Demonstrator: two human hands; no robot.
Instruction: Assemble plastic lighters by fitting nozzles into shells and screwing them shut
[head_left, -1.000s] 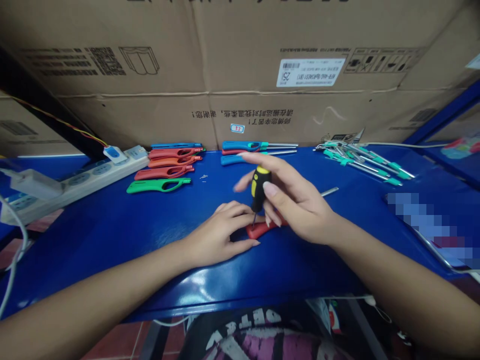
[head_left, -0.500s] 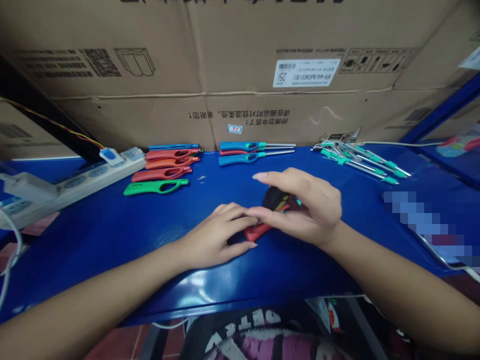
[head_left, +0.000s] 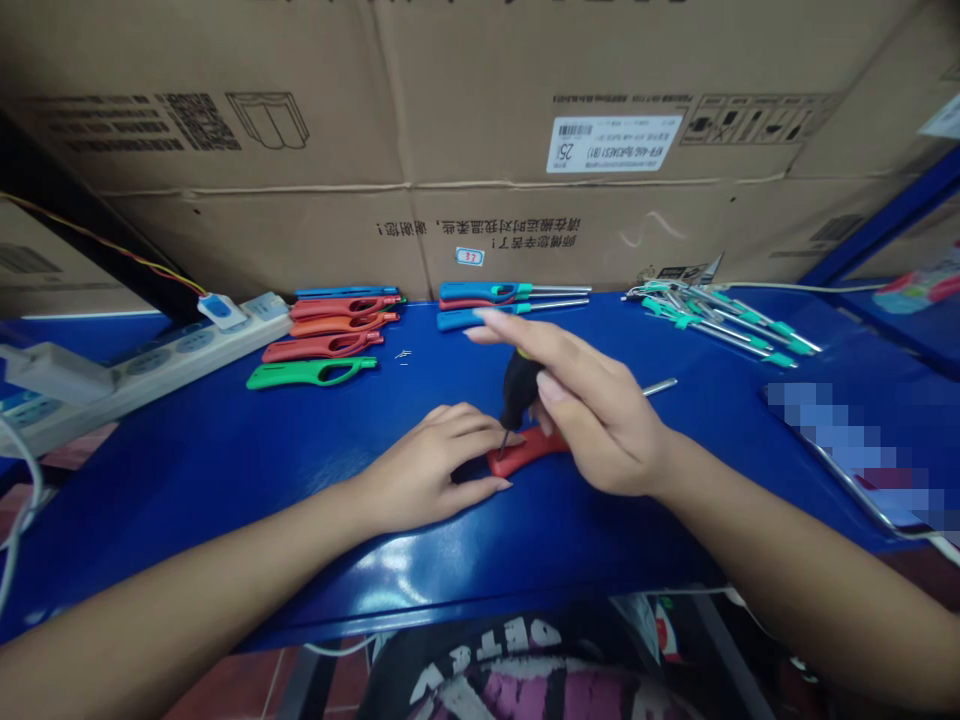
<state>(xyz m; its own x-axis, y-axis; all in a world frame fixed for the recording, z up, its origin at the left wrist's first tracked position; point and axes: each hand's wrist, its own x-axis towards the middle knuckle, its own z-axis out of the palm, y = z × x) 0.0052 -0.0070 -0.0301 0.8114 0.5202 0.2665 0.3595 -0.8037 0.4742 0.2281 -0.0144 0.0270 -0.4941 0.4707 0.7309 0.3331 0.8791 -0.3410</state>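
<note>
A red lighter (head_left: pixel 529 450) lies on the blue table in front of me, its metal tube showing beyond my right hand. My right hand (head_left: pixel 600 410) grips a screwdriver (head_left: pixel 519 390) with a black handle, held nearly upright. The screwdriver's tip meets the lighter's left end. My left hand (head_left: pixel 442 465) rests on the table with its fingertips at that same end, beside the tip, steadying the lighter. The right palm and part of the lighter's middle are hidden behind the right hand.
Several lighter bodies (head_left: pixel 322 346) lie at the back left near a power strip (head_left: pixel 172 362) and tiny screws (head_left: pixel 403 356). Blue and red lighters (head_left: pixel 480 318) are at the back middle. Metal tubes with green parts (head_left: pixel 720 318) are piled back right. Cardboard (head_left: pixel 420 130) stands behind.
The screwdriver has swung upright, its tip now visible at the red lighter's left end. My right hand's fingers have shifted left around its handle, and the lighter's metal tube has come into view.
</note>
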